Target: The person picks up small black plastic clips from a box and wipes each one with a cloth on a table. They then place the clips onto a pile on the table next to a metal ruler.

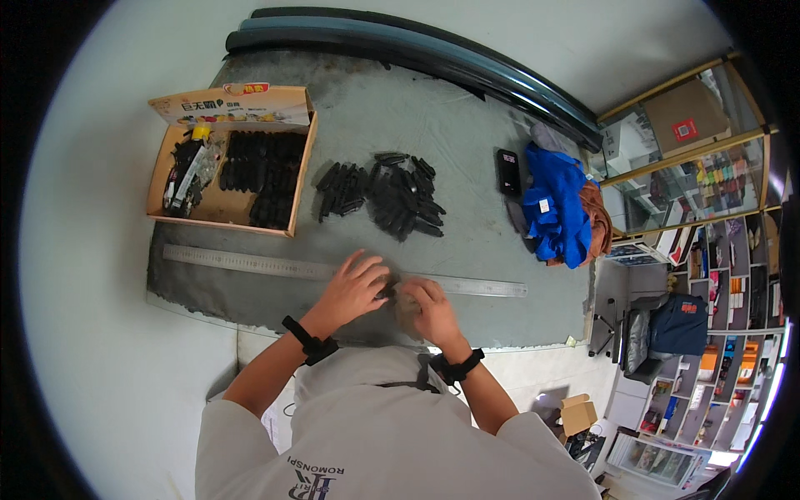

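My left hand (pixel 354 289) is over the near part of the grey tabletop, its fingers curled around a small black piece (pixel 386 291). My right hand (pixel 431 309) is just to the right of it, fingers bent inward. Motion blur around those fingertips hides whether anything is in them. A long steel ruler (pixel 250 261) lies crosswise on the table, passing behind both hands. Beyond it sit two piles of narrow black pieces, a smaller pile (pixel 341 189) on the left and a larger pile (pixel 405 199) beside it.
A cardboard box (pixel 231 224) at the left holds rows of black pieces and loose small items. Long rolls of dark film (pixel 400 47) lie along the far edge. At the right are a phone (pixel 508 172) and blue cloth (pixel 556 206), near a glass display case (pixel 687 162).
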Demonstrator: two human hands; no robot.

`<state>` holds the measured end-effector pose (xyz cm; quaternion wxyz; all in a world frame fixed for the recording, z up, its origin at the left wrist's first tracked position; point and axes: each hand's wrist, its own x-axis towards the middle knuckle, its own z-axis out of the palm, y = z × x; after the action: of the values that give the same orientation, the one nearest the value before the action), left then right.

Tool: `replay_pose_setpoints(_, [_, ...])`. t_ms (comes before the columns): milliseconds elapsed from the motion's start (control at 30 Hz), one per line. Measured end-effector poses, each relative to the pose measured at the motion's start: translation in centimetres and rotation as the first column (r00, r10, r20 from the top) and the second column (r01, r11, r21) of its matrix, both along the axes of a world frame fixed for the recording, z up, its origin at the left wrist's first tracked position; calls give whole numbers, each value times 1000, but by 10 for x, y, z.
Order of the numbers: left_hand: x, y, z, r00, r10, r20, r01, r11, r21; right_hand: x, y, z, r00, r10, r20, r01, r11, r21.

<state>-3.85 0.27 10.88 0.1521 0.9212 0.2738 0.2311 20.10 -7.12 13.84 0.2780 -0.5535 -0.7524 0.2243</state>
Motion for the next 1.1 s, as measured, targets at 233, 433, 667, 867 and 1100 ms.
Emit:
replay_pose_setpoints(233, [-3, 9, 0, 985, 164, -58, -162, 986, 41, -4, -1, 3, 990, -133, -50, 134, 991, 16])
replay_pose_setpoints(433, [20, 8, 12, 971, 238, 10, -235, 966, -105, 27, 5, 8, 982, -190, -2, 186, 960, 207])
replay_pose_setpoints(667, [50, -11, 24, 952, 305, 11, -302, 947, -110, 41, 6, -7, 983, 143, -112, -121, 976, 181])
replay_pose_setpoints(867, [43, -33, 41, 930, 294, -219, -324, 940, -112, 56, 2, -17, 988, -52, -148, 71, 990, 124])
replay_pose_setpoints(1100, [21, -42, 32, 913, 388, -126, -395, 918, -37, -4, -5, -12, 945, 212, -250, -124, 937, 325])
